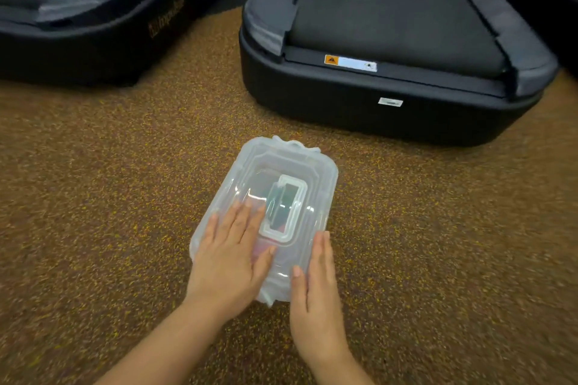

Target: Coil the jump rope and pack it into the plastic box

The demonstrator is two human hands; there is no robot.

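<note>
A clear plastic box point(281, 166) stands on the speckled brown floor with its lid on and a flat white handle point(292, 206) folded on top. Dark and pinkish shapes show faintly through the lid; I cannot tell if they are the jump rope. My left hand point(231, 250) lies flat on the near left part of the lid with straight fingers. My right hand point(316, 284) rests with straight fingers against the box's near right edge, thumb on the lid's corner.
Two black treadmill bases stand on the floor beyond the box: one point(391, 109) right behind it, the other point(78, 40) at the far left. Speckled brown flooring point(93, 197) spreads around the box on all sides.
</note>
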